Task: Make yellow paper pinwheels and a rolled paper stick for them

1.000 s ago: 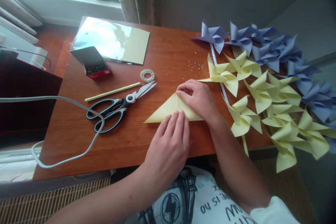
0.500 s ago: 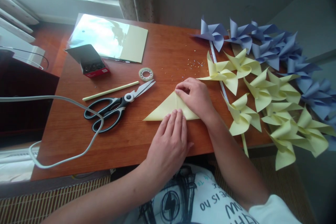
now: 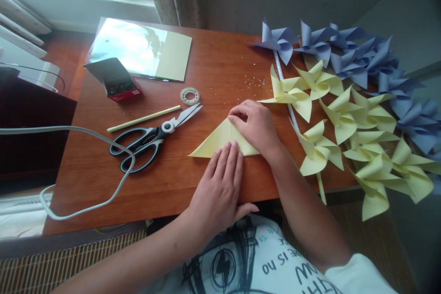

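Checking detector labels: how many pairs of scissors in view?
1. The scissors lie on the table, left of the folded yellow paper, blades shut.

The white shirt (image 3: 272, 262) bears upside-down dark lettering; only "IS NO" reads clearly.

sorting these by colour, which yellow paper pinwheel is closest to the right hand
The yellow paper pinwheel just beyond the right hand, at the left end of the yellow group; the other yellow ones lie farther right.
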